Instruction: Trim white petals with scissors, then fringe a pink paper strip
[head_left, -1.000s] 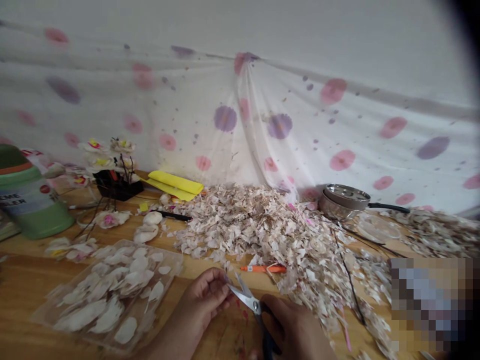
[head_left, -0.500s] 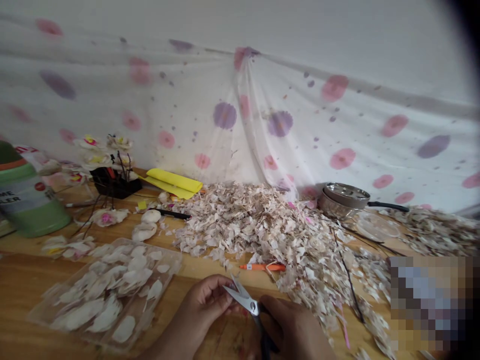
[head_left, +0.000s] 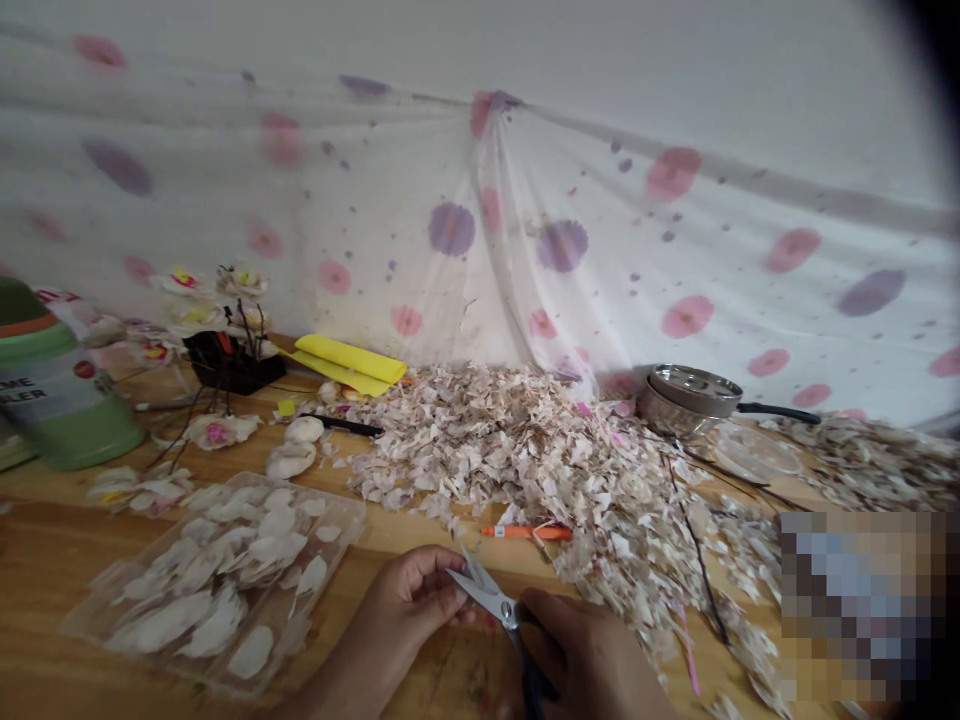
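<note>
My right hand (head_left: 592, 640) is wrapped around the dark handles of a pair of scissors (head_left: 493, 598), whose silver blades stand apart and point up and to the left. At the blade tips is my left hand (head_left: 412, 605), its thumb and fingers pinched together; what they hold is too small or hidden to make out. An orange pen (head_left: 517, 532) lies just beyond the blades. Left of my hands, a clear plastic tray (head_left: 289, 622) has many pale, petal-like pieces (head_left: 251, 650) in its compartments.
A broad heap of pale scraps (head_left: 480, 440) covers the table's middle and right. Behind stand a metal pan (head_left: 686, 400), a yellow sheet (head_left: 349, 365) and artificial flowers in a black holder (head_left: 232, 365). A green bottle (head_left: 75, 400) is at far left. Dark stems (head_left: 694, 560) lie right.
Both hands and the scissors stay in almost the same place. The whole view has shifted very slightly; nothing is taken up or let go.
</note>
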